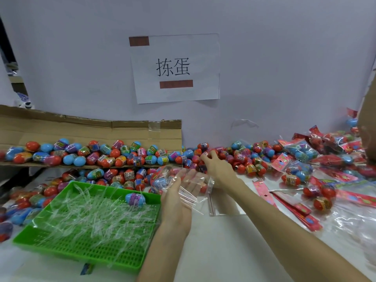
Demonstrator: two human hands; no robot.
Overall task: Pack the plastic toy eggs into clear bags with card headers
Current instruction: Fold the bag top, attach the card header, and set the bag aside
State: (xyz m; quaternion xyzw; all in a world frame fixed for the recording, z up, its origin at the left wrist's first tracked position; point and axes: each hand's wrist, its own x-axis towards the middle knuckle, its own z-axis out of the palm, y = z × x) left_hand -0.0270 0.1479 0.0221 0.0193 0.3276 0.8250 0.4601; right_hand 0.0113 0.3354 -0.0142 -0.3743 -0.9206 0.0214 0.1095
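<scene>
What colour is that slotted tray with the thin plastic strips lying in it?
Bright green; the head view shows the tray best.

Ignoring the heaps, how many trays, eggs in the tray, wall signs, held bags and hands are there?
Green tray: 1
Egg in the tray: 1
Wall sign: 1
Held clear bag: 1
Left hand: 1
Right hand: 1
Total: 6

A plain pale wall (pixel 284 47) rises directly behind a white table (pixel 223 247), carries a white paper sign (pixel 175 68) with two black characters held by brown tape strips (pixel 139 41), and borders a dark slanted post (pixel 8 47) at far left.
</scene>
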